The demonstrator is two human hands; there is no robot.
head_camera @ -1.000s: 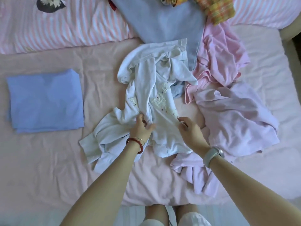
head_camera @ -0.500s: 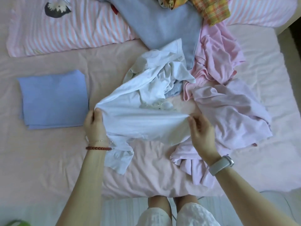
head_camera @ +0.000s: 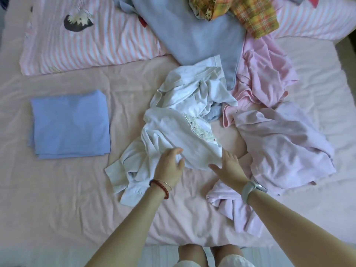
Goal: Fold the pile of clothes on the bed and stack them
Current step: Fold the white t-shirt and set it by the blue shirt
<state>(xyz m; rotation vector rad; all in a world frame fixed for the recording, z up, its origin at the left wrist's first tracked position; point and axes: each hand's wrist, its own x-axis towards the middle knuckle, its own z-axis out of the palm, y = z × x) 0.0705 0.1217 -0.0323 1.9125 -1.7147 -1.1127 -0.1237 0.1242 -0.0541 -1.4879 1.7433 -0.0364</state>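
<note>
Your left hand (head_camera: 169,167) and right hand (head_camera: 229,167), both spread and seemingly just touching its near hem, sit directly below the crumpled white shirt (head_camera: 179,132) (mid-frame), which runs away toward the upper frame.

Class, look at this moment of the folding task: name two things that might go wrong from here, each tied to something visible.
1. The white garment lies crumpled, one sleeve bunched by the left hand; folding it unflattened would likely set creases.
2. Its upper part overlaps the unfolded pile, and the lilac garment lies beside the right hand; pulling may drag neighbours along.
</note>
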